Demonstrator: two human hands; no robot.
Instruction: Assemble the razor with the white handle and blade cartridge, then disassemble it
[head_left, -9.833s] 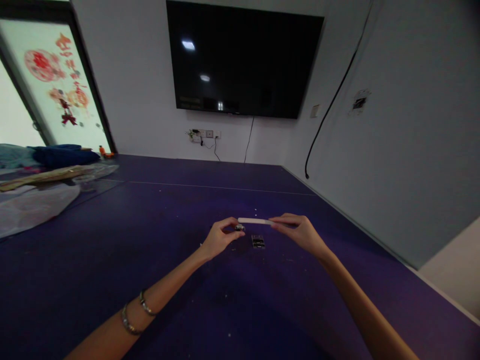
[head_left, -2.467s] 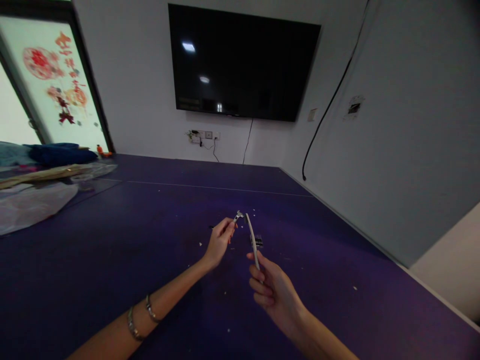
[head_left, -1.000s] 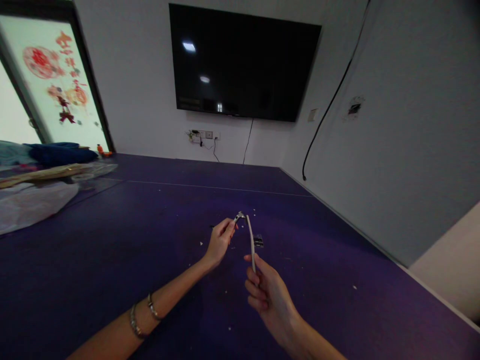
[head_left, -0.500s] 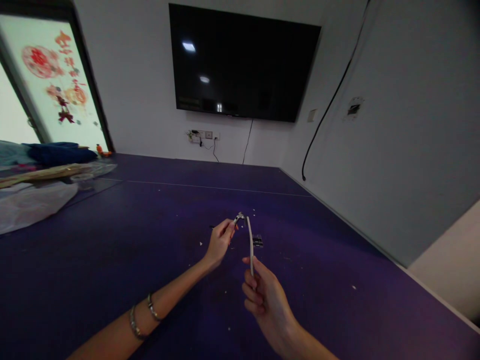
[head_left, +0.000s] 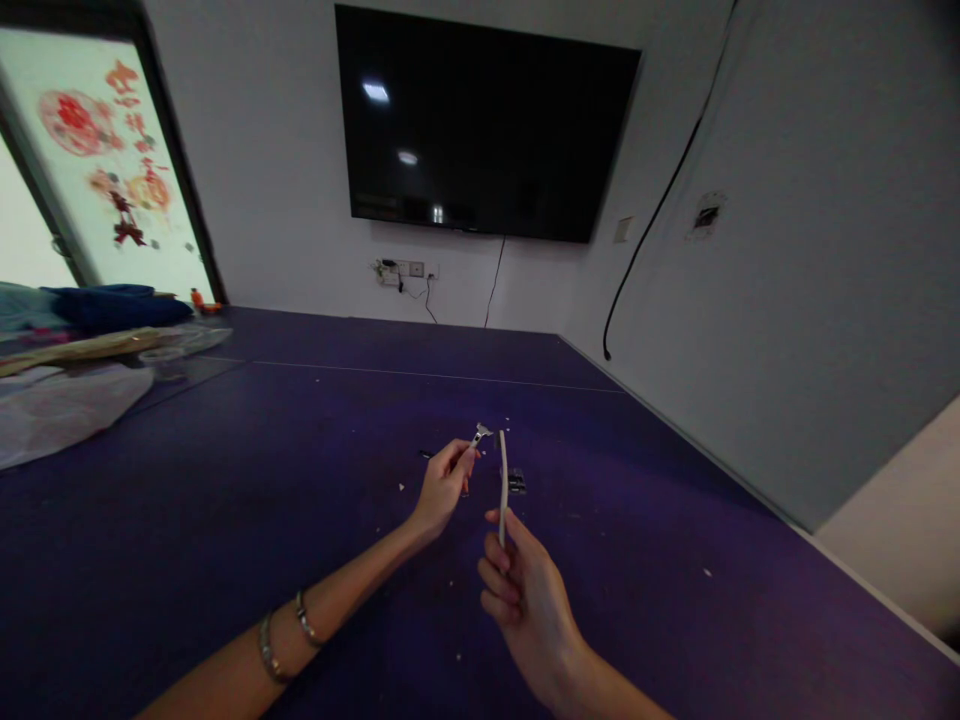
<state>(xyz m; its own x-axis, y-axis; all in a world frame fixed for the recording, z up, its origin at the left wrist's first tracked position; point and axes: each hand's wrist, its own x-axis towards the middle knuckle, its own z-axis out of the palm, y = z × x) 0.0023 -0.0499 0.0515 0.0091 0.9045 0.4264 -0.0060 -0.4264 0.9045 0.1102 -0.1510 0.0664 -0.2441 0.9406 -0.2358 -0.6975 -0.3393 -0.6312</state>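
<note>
My left hand (head_left: 442, 485) is closed around the handle of a small silver tool with a T-shaped head, which looks like a razor (head_left: 478, 434). Its head points up and to the right. My right hand (head_left: 529, 600) pinches a slim pale stick (head_left: 503, 480), upright and slightly bent, between thumb and fingers. A small dark patch shows on the left side of the stick's top, perhaps bristles, too small to be sure. Only a narrow gap separates the stick's top from the razor head. Behind the stick, a small dark packet (head_left: 517, 482) lies on the purple table (head_left: 300, 520).
Left of my left hand lies a small black item (head_left: 426, 454). White scraps dot the table. Plastic bags (head_left: 75, 405) and folded blue cloth (head_left: 120, 308) are piled at the far left. A black cable (head_left: 652, 220) hangs along the right wall; a television (head_left: 487, 120) is mounted ahead.
The razor head and the stick's top have moved slightly apart, with the stick a little more upright. Both hands keep their hold.
</note>
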